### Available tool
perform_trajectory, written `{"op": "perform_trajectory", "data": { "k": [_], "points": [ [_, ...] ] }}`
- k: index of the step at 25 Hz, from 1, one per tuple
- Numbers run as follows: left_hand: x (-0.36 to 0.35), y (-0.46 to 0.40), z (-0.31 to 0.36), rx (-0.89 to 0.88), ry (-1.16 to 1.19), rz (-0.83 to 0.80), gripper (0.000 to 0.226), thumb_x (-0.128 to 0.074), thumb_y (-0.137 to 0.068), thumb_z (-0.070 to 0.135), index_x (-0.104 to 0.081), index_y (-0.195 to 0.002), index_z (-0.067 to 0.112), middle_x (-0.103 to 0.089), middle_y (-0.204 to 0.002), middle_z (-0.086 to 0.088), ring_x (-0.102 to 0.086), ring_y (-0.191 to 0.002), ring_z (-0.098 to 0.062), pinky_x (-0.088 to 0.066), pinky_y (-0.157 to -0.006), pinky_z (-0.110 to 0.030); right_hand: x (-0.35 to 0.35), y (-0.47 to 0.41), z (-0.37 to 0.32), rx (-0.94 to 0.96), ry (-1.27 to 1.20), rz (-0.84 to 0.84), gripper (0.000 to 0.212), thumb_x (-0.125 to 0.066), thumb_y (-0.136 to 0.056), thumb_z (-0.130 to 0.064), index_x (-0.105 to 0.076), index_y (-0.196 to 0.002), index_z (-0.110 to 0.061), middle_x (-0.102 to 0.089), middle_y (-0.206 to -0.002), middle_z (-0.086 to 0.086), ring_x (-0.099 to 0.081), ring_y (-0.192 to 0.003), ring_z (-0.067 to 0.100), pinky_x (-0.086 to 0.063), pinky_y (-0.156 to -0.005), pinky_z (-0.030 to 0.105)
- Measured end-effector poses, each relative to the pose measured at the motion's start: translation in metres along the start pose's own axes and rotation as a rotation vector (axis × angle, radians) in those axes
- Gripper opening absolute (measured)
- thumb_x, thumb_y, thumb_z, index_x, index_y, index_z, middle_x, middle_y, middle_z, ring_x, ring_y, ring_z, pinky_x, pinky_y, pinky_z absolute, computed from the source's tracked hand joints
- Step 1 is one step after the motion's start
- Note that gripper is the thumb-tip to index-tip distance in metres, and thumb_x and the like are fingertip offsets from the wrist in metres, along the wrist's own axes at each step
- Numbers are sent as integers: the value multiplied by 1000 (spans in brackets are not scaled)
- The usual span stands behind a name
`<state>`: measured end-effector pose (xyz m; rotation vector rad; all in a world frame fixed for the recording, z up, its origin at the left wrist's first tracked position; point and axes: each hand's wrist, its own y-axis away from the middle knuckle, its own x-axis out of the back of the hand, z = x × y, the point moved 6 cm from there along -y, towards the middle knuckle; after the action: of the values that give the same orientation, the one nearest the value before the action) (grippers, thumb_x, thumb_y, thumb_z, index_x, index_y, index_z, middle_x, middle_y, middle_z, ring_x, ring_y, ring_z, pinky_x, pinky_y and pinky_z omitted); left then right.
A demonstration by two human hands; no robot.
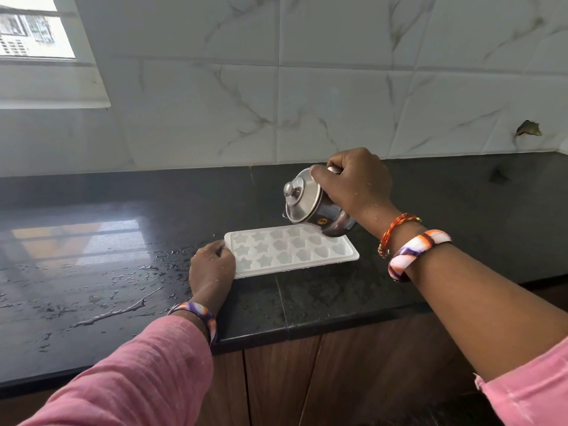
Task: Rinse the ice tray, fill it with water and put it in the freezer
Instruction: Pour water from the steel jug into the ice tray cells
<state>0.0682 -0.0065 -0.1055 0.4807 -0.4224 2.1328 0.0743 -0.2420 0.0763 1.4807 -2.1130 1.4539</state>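
Surface: black stone counter (pixel 307 299) under a marbled tile wall (pixel 307 87), puddled with water on its left part.
Right fingers: right hand (pixel 356 182) wrapped shut around the handle of a lidded steel jug (pixel 313 207), tipped spout-down over the tray's far edge, seemingly to pour.
Left fingers: left hand (pixel 212 265) curled, fingertips pinching the tray's near-left end, likely to steady it.
Task's thing: white ice tray (pixel 292 250) flat on the counter, star and heart moulds up.
Stage: judged as filling; no stream discernible.
Writing: a yellow sticker on the jug reads "3".
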Motion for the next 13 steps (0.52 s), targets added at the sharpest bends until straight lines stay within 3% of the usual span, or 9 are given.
{"op": "perform_trajectory", "data": {
  "k": [9,13],
  "points": [
    [0,-1,-1,14,-2,15,26,-49,-86,14,-72,-94,8,-71,-103,-16,-62,-93,-36,-49,-84,-38,4,7,-9,166,222,-33,51,-58,-85,-36,-31,-44,-24,-33,-44,-12,-31,-44,5,-18,-48,17],
    [0,-1,-1,22,-2,18,27,-49,-87,15,-72,-101,9,-70,-109,-16,-62,-98,-35,-49,-87,-38,2,9,-9,201,202,-36,38,-59,-85,-36,-45,-54,-20,-33,-45,-14,-35,-46,8,-19,-49,15]
  ]
}}
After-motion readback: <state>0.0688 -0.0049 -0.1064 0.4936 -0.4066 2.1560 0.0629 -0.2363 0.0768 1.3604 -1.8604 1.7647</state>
